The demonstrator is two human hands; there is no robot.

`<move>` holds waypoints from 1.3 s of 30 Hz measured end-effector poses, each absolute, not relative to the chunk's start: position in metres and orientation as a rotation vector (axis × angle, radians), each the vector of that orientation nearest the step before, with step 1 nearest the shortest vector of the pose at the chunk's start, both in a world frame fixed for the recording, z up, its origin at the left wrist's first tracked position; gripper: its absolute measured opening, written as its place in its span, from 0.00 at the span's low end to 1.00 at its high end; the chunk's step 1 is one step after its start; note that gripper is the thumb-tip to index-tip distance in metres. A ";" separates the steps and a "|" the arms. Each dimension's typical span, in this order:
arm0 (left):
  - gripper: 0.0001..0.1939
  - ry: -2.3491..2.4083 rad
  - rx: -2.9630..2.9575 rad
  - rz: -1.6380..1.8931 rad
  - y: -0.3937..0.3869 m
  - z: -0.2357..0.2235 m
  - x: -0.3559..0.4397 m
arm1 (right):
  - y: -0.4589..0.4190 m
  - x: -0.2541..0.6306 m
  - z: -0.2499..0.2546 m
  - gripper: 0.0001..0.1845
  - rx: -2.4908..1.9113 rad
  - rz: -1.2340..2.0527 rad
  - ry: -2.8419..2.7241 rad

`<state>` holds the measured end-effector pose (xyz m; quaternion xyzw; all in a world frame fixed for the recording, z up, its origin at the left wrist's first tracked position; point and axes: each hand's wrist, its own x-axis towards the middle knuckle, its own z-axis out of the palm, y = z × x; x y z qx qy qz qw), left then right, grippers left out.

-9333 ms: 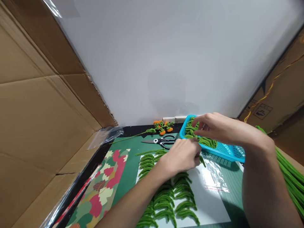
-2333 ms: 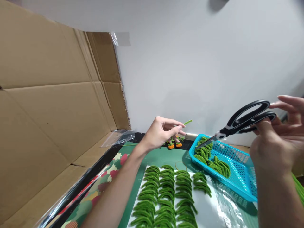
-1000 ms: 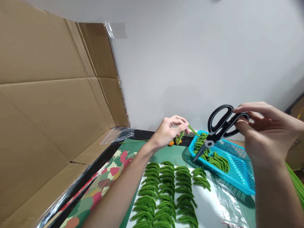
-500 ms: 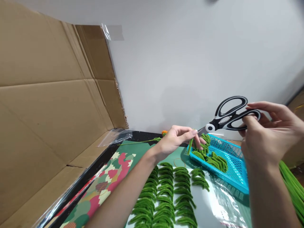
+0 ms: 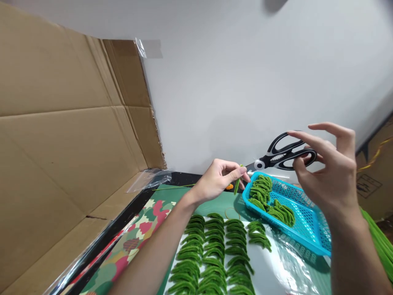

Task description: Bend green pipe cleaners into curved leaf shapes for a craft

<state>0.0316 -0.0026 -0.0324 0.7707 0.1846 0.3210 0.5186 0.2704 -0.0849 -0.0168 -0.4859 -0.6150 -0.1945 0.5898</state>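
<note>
While our two hands work just right of centre, one green fuzzy strip (image 5: 237, 187) is pinched in the left hand (image 5: 222, 178), thumb and fingertips closed on it, toward half past four from the middle of our view. It looks slim, velvety and nearly straight; a short end shows above the fingers and a longer part hangs below, slightly tilted. At three o'clock our right hand (image 5: 333, 166) has hold of one pair of black-and-white scissors (image 5: 259, 164). Its thumb is at the lower of two handle loops, a finger rests on the upper one, and another finger stands free. The blades reach the left fingertips, which hide the tips, so we cannot tell whether they meet the strip.

Toward half past five we see one white sheet (image 5: 265, 270) bearing four columns of curved green pieces (image 5: 215, 250), three long and one short, too tightly packed for us to count singly. At four o'clock sits one blue basket (image 5: 307, 223) with two clumps of similar pieces, and farther out that way, one bundle of green stems (image 5: 379, 246).
</note>
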 end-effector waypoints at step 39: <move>0.07 0.170 1.164 1.070 -0.001 -0.011 0.006 | -0.069 0.265 -0.034 0.37 -1.123 0.124 -1.097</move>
